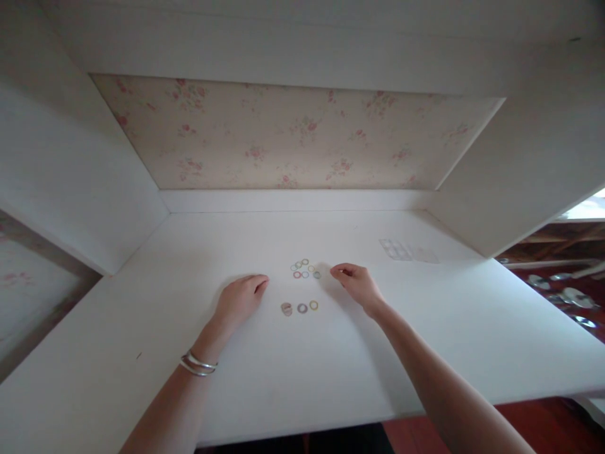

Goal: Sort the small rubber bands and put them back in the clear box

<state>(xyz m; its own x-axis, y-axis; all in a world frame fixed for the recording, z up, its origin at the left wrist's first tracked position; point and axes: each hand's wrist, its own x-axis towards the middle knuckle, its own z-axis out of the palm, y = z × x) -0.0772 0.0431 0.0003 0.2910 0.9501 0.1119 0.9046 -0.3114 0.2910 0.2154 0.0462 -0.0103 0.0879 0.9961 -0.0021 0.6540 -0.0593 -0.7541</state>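
My left hand point(242, 297) rests on the white table, its fingers curled together, left of a group of small thin rings; nothing shows in it. A silver bangle point(199, 366) circles that wrist. On the right side, my right hand point(355, 284) is closed in a pinch just above the tabletop, and I cannot make out what is between its fingertips. The grey-green ring point(317, 275) lies closest to it. Beside that are a red ring point(297, 275) and several pale and yellow ones. Nearer to me sit a brownish ring pile point(287, 309), a purplish-grey ring point(302, 308) and a yellow ring point(314, 305).
A clear plastic compartment case point(396, 250) lies at the back right of the white table point(283, 378). White panels frame floral wallpaper point(293, 135) behind. Beyond the right edge, shiny round objects point(577, 297) appear on a red surface.
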